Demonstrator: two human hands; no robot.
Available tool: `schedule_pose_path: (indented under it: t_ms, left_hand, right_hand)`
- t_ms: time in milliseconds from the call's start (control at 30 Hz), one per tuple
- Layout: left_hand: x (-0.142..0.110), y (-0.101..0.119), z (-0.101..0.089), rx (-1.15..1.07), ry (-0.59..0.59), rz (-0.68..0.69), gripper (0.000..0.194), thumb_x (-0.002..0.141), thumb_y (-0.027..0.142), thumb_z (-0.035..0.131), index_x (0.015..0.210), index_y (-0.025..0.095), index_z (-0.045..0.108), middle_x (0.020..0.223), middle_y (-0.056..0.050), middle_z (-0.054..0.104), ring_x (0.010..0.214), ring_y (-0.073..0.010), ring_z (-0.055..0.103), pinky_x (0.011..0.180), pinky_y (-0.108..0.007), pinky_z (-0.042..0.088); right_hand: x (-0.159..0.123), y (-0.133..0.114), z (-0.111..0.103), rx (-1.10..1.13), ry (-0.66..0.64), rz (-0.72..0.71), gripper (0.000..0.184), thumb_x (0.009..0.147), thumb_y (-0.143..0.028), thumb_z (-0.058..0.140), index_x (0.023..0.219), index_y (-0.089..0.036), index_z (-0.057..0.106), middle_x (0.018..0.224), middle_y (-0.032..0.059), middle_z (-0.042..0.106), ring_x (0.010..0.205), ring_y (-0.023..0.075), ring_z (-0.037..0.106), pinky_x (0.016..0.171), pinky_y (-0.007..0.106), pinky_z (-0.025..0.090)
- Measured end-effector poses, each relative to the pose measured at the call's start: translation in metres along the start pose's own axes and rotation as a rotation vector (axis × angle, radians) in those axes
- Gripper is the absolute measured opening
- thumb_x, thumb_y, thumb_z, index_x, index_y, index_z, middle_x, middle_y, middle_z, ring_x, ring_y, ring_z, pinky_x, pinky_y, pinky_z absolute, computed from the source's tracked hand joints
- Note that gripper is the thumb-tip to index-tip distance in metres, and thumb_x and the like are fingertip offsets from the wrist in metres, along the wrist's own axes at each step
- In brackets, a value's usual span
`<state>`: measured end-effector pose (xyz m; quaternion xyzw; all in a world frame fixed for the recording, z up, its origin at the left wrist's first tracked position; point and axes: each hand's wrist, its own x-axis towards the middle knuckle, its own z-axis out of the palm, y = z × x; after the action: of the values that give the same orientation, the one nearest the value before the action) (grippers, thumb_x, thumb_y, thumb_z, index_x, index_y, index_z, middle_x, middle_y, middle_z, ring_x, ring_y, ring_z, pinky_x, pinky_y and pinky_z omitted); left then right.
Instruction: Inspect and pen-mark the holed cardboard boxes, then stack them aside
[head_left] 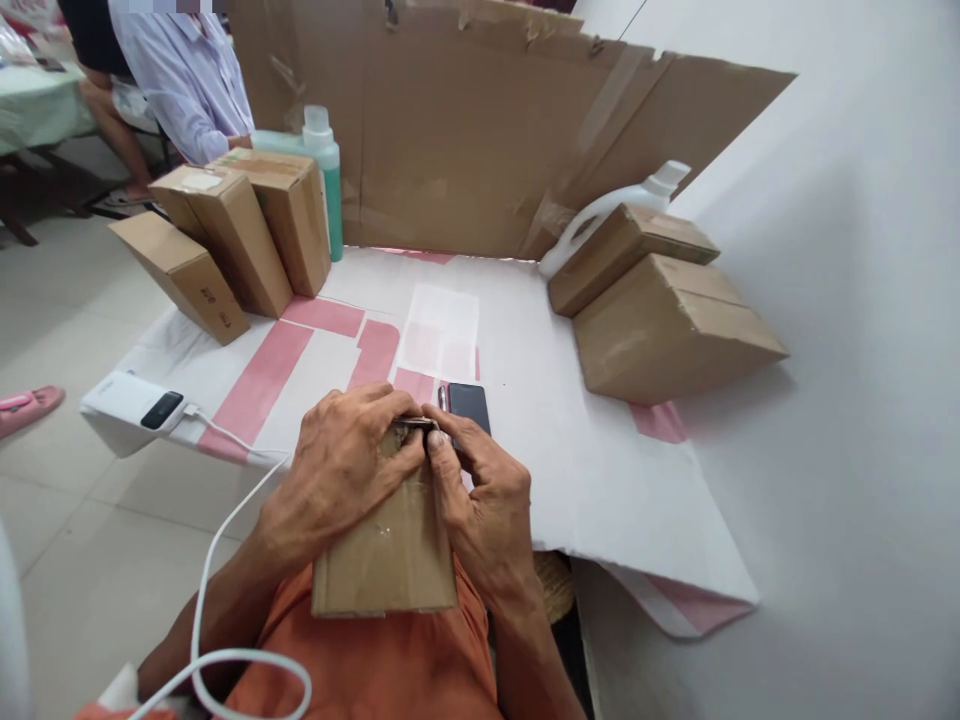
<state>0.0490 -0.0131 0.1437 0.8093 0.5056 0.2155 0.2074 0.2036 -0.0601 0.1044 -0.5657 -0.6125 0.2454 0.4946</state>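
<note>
A small cardboard box (390,560) rests against my orange clothing at the table's near edge. My left hand (352,450) lies over its upper left side, fingers curled and thumb pressing at the far end. At the far right corner, the thumb and forefinger of my right hand (484,490) are pinched together. Between my fingertips shows a thin dark edge (415,424); whether it is a flap of the box or a separate piece I cannot tell. Just beyond my right fingers lies a dark, flat, phone-like rectangle (469,404), partly covered, with a slim object beside it.
Several cardboard boxes (232,230) stand at left beside a green bottle (330,190). More boxes (667,330) and a white jug (600,220) are at right. A cardboard panel (465,130) closes the back. A white power bank (131,398) trails a cable (206,570). Another person (180,80) sits behind.
</note>
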Motion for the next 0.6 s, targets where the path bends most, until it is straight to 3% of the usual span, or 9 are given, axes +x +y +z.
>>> schedule_pose_path:
  t_ms: [300, 500, 600]
  left_hand:
    - [0.000, -0.002, 0.005, 0.061, 0.046, 0.003, 0.012, 0.097, 0.025, 0.067, 0.100, 0.025, 0.079, 0.099, -0.002, 0.079, 0.086, -0.0208, 0.072, 0.080, -0.034, 0.052]
    - [-0.001, -0.013, 0.000, -0.053, 0.063, 0.043, 0.018, 0.100, 0.032, 0.062, 0.109, 0.027, 0.077, 0.109, -0.001, 0.079, 0.099, -0.0229, 0.074, 0.092, -0.039, 0.054]
    - [-0.002, -0.014, -0.005, -0.027, 0.037, 0.034, 0.019, 0.096, 0.034, 0.065, 0.109, 0.027, 0.075, 0.110, -0.002, 0.078, 0.100, -0.0255, 0.073, 0.091, -0.041, 0.054]
  right_hand:
    - [-0.001, -0.001, 0.004, -0.010, -0.023, 0.063, 0.039, 0.101, -0.022, 0.055, 0.134, -0.023, 0.075, 0.134, 0.0103, 0.078, 0.121, 0.0260, 0.075, 0.111, 0.048, 0.059]
    - [0.002, 0.004, -0.002, 0.135, -0.107, 0.120, 0.036, 0.104, -0.037, 0.061, 0.134, -0.022, 0.075, 0.135, 0.0106, 0.077, 0.122, 0.0250, 0.074, 0.105, 0.041, 0.061]
    - [0.003, 0.003, -0.002, 0.156, -0.118, 0.129, 0.037, 0.106, -0.040, 0.059, 0.134, -0.022, 0.075, 0.136, 0.0103, 0.076, 0.125, 0.0243, 0.072, 0.109, 0.041, 0.058]
